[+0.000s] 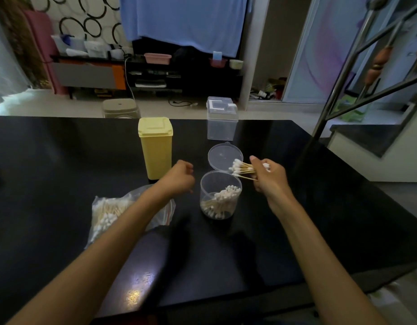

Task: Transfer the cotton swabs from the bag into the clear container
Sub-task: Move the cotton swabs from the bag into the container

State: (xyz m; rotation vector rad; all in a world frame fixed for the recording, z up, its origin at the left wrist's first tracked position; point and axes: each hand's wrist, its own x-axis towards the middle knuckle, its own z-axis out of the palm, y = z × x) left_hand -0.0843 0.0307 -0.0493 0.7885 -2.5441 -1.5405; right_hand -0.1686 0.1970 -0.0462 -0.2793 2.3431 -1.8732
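Note:
A round clear container [220,184] stands mid-table with its hinged lid [222,158] up behind it. A pile of cotton swabs [222,200] lies inside. My right hand [269,177] grips a bundle of cotton swabs [241,169] just right of and above the container's rim, tips pointing left. My left hand [181,177] hovers left of the container with fingers curled and nothing in it. A clear plastic bag [113,214] with several swabs lies under my left forearm.
A tall yellow lidded box [156,146] stands behind my left hand. A clear square box [221,119] sits at the far edge of the black table [320,231]. A metal stair rail [343,78] rises at the right.

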